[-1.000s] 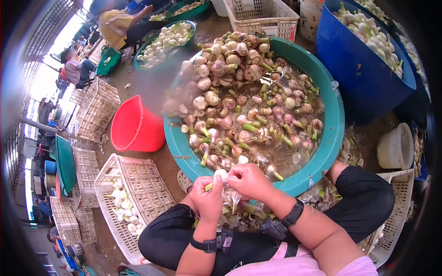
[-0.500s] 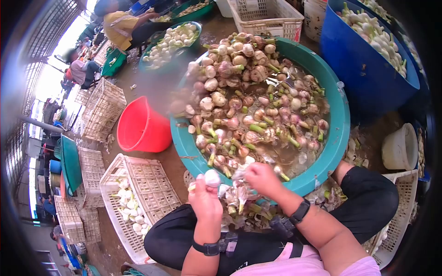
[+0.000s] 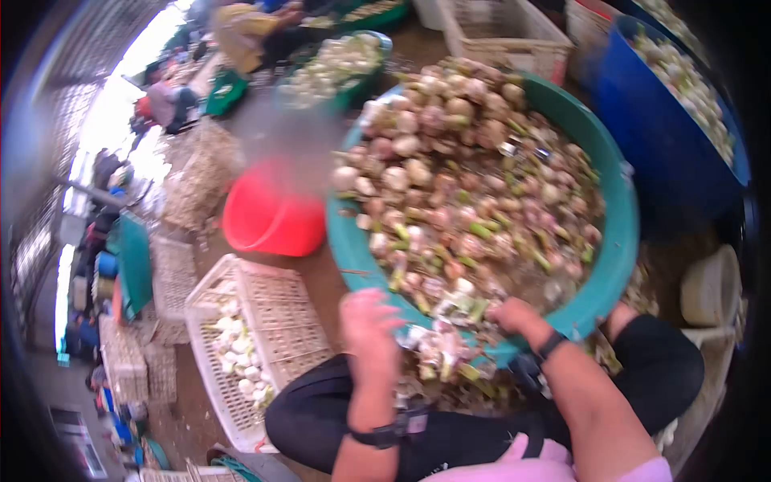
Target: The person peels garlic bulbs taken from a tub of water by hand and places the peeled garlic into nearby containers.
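A large green tub (image 3: 622,233) holds water and a heap of garlic bulbs (image 3: 450,120) with short green stems. My left hand (image 3: 371,321) is raised left of the tub's near rim, smeared by motion, with no bulb visible in it. Over the near rim, my right hand (image 3: 514,315) is at the garlic, its fingers partly hidden there. Peeled skins and bulbs (image 3: 446,349) hang over the near edge between the two hands. To the left, a white crate (image 3: 213,377) holds peeled white bulbs (image 3: 241,353).
A red bucket (image 3: 277,221) stands left of the tub. At the right are a blue tub (image 3: 658,120) with white bulbs and a pale bucket (image 3: 711,289). An empty-looking crate (image 3: 502,40) stands behind. Other people (image 3: 241,36) sit at the upper left.
The peeled white bulb is gone from my left hand. My right hand has moved right and down onto the garlic at the rim. The whole view has shifted and blurred.
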Available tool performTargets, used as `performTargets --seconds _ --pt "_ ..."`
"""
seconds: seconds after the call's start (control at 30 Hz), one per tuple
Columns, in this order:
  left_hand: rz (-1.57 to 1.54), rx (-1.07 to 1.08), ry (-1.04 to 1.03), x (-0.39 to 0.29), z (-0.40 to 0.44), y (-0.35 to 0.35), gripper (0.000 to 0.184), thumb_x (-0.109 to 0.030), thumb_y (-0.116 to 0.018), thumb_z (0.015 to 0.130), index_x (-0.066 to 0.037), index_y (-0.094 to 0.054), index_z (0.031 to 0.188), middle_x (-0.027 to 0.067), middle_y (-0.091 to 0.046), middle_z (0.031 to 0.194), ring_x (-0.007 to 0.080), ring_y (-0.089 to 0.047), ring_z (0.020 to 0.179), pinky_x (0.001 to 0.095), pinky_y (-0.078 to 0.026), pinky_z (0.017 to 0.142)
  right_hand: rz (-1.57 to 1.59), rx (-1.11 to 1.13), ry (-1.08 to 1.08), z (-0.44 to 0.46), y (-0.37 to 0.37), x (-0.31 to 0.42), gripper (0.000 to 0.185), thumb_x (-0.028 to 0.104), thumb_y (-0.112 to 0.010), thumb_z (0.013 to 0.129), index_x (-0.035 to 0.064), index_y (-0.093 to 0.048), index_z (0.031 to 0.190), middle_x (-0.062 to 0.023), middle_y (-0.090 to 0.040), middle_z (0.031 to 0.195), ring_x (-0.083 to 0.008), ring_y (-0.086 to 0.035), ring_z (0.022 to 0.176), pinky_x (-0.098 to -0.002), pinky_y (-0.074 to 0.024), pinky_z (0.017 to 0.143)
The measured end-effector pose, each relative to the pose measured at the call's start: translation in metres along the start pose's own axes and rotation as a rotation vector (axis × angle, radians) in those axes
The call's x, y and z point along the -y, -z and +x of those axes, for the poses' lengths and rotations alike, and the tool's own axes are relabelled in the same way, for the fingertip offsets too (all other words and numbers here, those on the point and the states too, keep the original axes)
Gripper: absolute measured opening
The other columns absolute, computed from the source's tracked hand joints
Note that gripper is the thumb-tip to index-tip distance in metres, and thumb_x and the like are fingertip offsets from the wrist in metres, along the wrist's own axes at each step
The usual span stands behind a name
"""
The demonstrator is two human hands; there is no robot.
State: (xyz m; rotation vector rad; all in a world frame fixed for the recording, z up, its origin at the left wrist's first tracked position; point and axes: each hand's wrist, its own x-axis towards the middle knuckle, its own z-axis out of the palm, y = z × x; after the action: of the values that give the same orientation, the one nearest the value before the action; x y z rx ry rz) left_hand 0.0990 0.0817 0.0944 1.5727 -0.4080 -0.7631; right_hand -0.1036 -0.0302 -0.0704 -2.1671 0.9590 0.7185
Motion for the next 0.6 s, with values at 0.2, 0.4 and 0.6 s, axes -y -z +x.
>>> performTargets --seconds 0.2,0.4,0.6 --pt "0.447 0.528 0.489 0.043 0.008 -0.038 0.062 -0.055 -0.036 0.087 0.0 -0.043 0.115 0.0152 -0.059 0.082 0.0246 -0.057 0.079 0.0341 -0.043 0.076 0.321 -0.49 0.19 -0.086 0.063 0.084 0.028 0.025 -0.041 0.087 0.0054 -0.06 0.078 -0.0197 -0.059 0.076 -0.0371 -0.057 0.069 -0.0464 -0.0444 0.062" --pt "0.348 0.476 0.222 0.061 0.006 -0.043 0.03 -0.029 -0.044 0.088 -0.001 -0.052 0.085 -0.0011 -0.05 0.072 0.0074 -0.043 0.069 0.0243 -0.038 0.062 0.176 -0.576 0.19 -0.094 0.06 0.098 0.02 0.019 -0.047 0.081 0.0046 -0.06 0.077 -0.0192 -0.056 0.06 -0.0357 -0.056 0.059 -0.0445 -0.0453 0.056" --pt "0.033 0.552 0.462 0.044 0.002 -0.042 0.028 -0.028 -0.041 0.09 -0.007 -0.052 0.106 -0.0052 -0.047 0.073 0.0032 -0.036 0.061 0.019 -0.031 0.053 1.57 -0.126 -0.018 -0.068 0.045 0.072 0.025 0.014 -0.042 0.084 -0.0011 -0.059 0.073 -0.0129 -0.06 0.066 -0.0229 -0.059 0.055 -0.0379 -0.0463 0.053"
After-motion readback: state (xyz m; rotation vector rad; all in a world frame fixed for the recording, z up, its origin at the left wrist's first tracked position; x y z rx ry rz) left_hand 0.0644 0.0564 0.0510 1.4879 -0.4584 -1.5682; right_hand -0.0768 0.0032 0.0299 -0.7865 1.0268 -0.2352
